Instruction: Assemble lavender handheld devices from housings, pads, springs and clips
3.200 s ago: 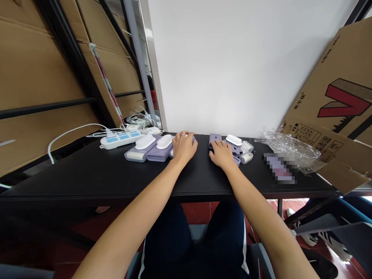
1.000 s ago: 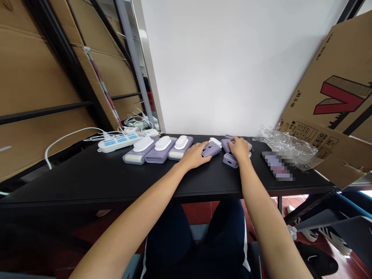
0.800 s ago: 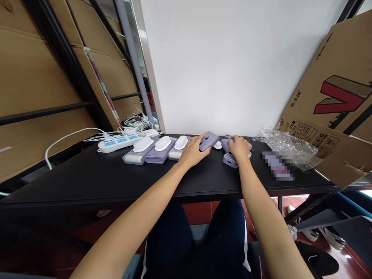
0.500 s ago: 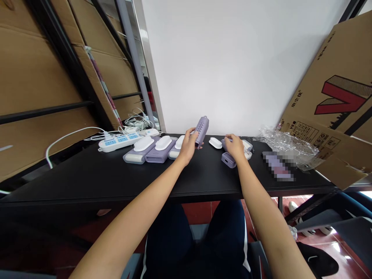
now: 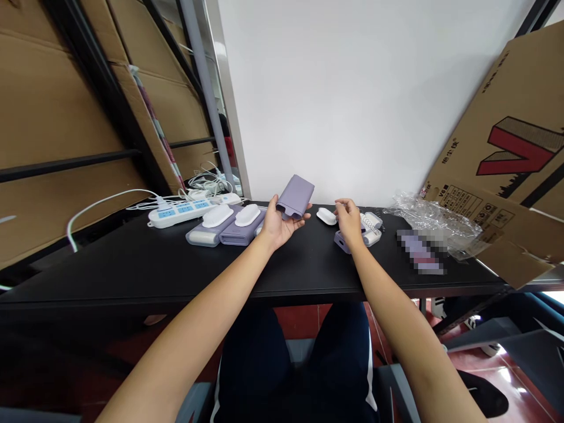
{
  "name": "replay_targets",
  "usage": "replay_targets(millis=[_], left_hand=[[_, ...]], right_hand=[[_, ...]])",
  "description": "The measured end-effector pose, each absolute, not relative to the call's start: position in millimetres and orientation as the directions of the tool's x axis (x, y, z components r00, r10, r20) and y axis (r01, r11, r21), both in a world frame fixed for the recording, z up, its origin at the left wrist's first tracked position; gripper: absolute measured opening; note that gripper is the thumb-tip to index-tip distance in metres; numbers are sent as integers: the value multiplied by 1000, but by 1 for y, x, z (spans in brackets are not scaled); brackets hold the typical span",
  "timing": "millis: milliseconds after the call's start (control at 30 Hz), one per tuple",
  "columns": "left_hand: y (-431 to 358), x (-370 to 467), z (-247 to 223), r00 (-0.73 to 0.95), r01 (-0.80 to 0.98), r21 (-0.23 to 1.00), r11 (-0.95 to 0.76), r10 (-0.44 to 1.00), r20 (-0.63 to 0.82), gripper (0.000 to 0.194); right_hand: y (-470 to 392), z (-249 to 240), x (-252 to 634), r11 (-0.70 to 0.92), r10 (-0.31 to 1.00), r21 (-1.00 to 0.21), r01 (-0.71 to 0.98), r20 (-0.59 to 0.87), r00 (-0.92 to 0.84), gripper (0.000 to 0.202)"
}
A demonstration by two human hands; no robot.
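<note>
Black worktop against a white wall; red tiled floor below. The purple case is the landmark: raised above the worktop, left of the loose white oval piece. Its open end faces down toward you, long axis slanting up and rightward. Your left hand grasps it from beneath. Your right hand is right of the case, fingers curled; whether its grip holds anything, you cannot tell.

Held case: we see plain purple.
Oval pieces: white.
Power strip: white, blue socket panels.
Cardboard box: brown, red V.
</note>
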State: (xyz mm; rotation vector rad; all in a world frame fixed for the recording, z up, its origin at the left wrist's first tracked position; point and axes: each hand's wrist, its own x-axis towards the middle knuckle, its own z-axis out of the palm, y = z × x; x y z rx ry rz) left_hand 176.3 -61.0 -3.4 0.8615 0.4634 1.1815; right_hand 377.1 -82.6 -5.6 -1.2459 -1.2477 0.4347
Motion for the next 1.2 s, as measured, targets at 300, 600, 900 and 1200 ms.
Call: replay_targets(millis=[300,600,900,1200], left_hand=[[-61,181,-1,254,-602,793,94,964,79,48],[-63,182,-3,324,-508,852,124,944,56,62],[-59,181,-3,231,-521,845,120,973,4,51],[-59,184,-5,210,-510,858,54,976,63,47]], right_hand=[[-86,11,405,277,628,-705,653,647,433,37],[-78,1,498,-68,786,-531,845,493,373,32],[-111,-19,509,-106,941,-379,919,262,216,67],[-137,-38,516,54,945,-504,862,304,119,97]])
